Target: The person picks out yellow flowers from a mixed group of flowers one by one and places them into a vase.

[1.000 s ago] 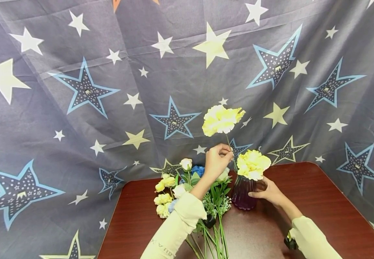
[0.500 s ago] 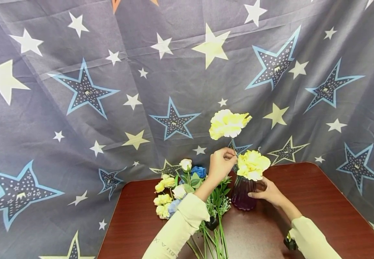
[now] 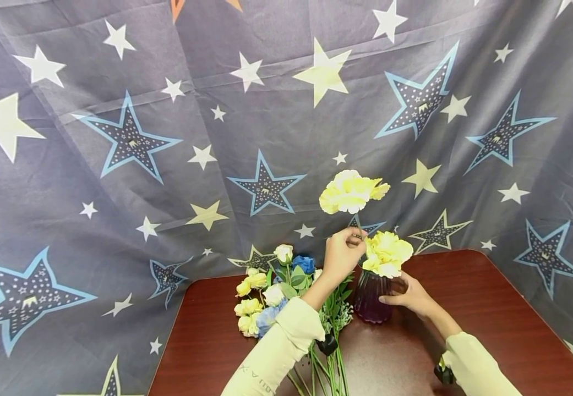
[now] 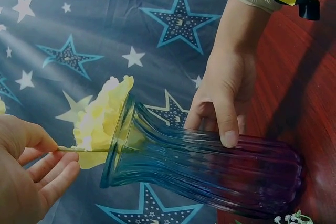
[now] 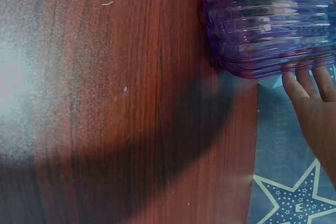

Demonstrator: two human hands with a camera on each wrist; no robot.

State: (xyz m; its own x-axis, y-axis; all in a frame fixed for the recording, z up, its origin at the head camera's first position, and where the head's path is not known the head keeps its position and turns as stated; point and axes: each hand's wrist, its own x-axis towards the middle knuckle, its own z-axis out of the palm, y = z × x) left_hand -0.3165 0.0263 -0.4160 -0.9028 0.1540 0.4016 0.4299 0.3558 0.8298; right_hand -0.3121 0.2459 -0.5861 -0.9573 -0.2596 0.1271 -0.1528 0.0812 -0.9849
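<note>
My left hand (image 3: 343, 253) pinches the thin stem of a yellow flower (image 3: 350, 192), whose bloom stands above the fingers. In the left wrist view, the stem (image 4: 68, 149) runs from the fingertips to the mouth of a ribbed glass vase (image 4: 210, 166), blue-green at the top and purple at the base. Another yellow flower (image 3: 388, 254) has its bloom at the vase's rim. My right hand (image 3: 412, 297) grips the upright vase from the right, thumb in front. In the right wrist view, its fingers (image 5: 296, 87) touch the purple glass.
Left of the vase, a bunch of flowers lies on the reddish-brown table (image 3: 207, 330): white roses (image 3: 283, 253), a blue rose (image 3: 303, 264), yellow blooms (image 3: 249, 307) and green stems (image 3: 336, 368). My left forearm crosses over it. A star-patterned cloth (image 3: 266, 110) hangs behind the table.
My left hand has moved right and slightly down with the yellow flower, bringing its bloom lower and nearer the vase. The right hand and vase stay in place.
</note>
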